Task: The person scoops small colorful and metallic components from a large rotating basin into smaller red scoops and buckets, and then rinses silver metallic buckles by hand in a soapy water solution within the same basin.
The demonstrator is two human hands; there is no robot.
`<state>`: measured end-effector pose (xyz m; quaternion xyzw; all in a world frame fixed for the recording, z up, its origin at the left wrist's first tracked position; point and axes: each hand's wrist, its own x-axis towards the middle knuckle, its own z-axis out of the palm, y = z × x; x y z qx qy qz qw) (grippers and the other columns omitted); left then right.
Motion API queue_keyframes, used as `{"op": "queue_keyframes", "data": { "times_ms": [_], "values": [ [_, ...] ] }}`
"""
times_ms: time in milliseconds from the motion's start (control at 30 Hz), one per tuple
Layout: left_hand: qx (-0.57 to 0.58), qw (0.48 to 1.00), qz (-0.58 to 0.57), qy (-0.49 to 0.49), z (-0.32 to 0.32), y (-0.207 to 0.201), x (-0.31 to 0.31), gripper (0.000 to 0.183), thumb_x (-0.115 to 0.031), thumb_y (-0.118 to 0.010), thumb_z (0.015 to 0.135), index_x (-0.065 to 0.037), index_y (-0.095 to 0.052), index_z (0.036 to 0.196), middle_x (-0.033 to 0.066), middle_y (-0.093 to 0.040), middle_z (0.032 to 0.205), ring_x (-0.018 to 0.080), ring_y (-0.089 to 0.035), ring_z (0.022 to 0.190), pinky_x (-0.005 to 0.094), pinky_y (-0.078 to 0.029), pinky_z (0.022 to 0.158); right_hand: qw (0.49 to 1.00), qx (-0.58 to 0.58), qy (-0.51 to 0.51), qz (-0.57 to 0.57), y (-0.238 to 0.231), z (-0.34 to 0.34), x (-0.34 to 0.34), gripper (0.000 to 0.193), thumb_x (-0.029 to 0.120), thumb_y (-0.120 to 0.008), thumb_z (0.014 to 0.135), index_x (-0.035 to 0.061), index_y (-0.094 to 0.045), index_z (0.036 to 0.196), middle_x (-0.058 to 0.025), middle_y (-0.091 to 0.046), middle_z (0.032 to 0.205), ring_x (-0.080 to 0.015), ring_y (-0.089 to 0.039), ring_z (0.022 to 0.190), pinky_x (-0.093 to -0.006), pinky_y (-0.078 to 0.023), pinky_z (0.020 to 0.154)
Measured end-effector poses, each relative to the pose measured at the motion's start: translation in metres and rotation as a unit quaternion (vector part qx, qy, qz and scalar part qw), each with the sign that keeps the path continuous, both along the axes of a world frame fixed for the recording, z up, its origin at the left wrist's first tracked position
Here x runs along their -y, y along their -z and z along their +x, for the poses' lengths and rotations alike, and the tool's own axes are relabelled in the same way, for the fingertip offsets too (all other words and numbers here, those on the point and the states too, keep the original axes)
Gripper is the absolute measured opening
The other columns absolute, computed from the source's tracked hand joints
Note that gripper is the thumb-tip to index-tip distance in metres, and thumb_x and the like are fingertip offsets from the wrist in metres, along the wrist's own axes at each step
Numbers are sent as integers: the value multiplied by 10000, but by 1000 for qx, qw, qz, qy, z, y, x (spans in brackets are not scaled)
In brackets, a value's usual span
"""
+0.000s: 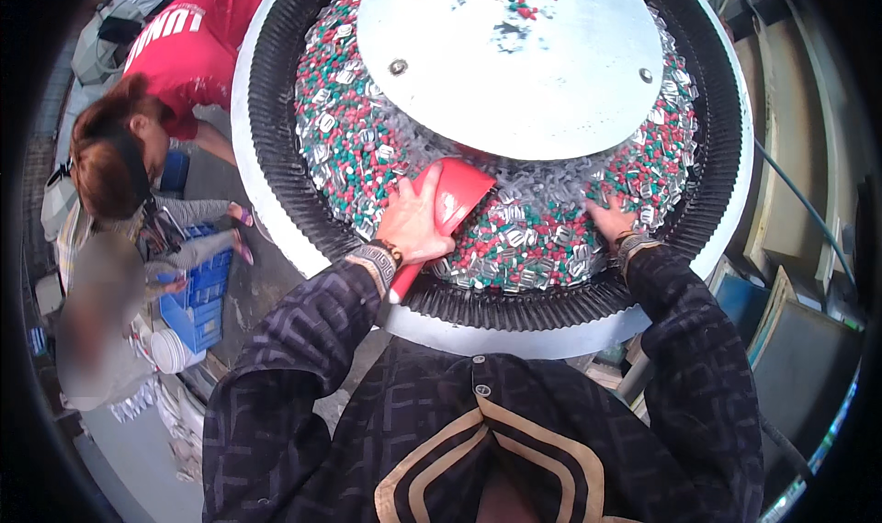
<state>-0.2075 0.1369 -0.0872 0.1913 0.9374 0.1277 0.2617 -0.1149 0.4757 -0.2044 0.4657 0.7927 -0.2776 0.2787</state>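
Observation:
My left hand [409, 224] is closed on a red scoop [467, 191], its fingers spread over the scoop's back. The scoop's mouth faces right, against the heap of small red and green pellets mixed with shiny metal pieces [514, 252]. To the right, my right hand [612, 221] rests on the same heap with its fingers apart, and nothing shows in its grasp. All of this lies in a big round tub with a white rim [514, 339] and a black ribbed inner wall [514, 310].
A large white round cover [514, 82] with bolts sits over the tub's middle, a few pellets on top. At left, a person in a red shirt [197, 45] bends down, and another person sits near blue crates [197, 298] and white buckets [170, 348]. Panels [808, 339] lean at right.

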Motion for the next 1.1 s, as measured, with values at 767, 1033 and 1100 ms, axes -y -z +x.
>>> {"op": "queue_keyframes", "data": {
  "times_ms": [767,1033,1100],
  "values": [
    [363,779,430,-278,9,-9,40,747,-41,-532,682,-33,-230,1364,118,-504,1084,174,-556,909,298,-498,749,828,-363,70,-421,-115,-56,222,592,354,-466,929,66,-286,1414,-185,-473,1297,-283,-472,1180,-357,-358,988],
    [385,641,594,-296,53,-84,73,741,-36,-470,697,-67,-239,1400,110,-423,1294,199,-547,1030,327,-484,860,762,-479,-112,-420,-255,-28,194,627,250,-526,918,38,-233,1431,-190,-370,1398,-181,-448,1194,-291,-347,990],
    [366,592,645,-315,69,-101,76,708,-30,-471,699,-51,-276,1379,113,-445,1276,214,-560,1019,336,-484,864,791,-495,-130,-335,-275,-20,183,570,256,-528,915,60,-310,1404,-174,-406,1370,-172,-556,1030,-274,-422,888]
  ]
}}
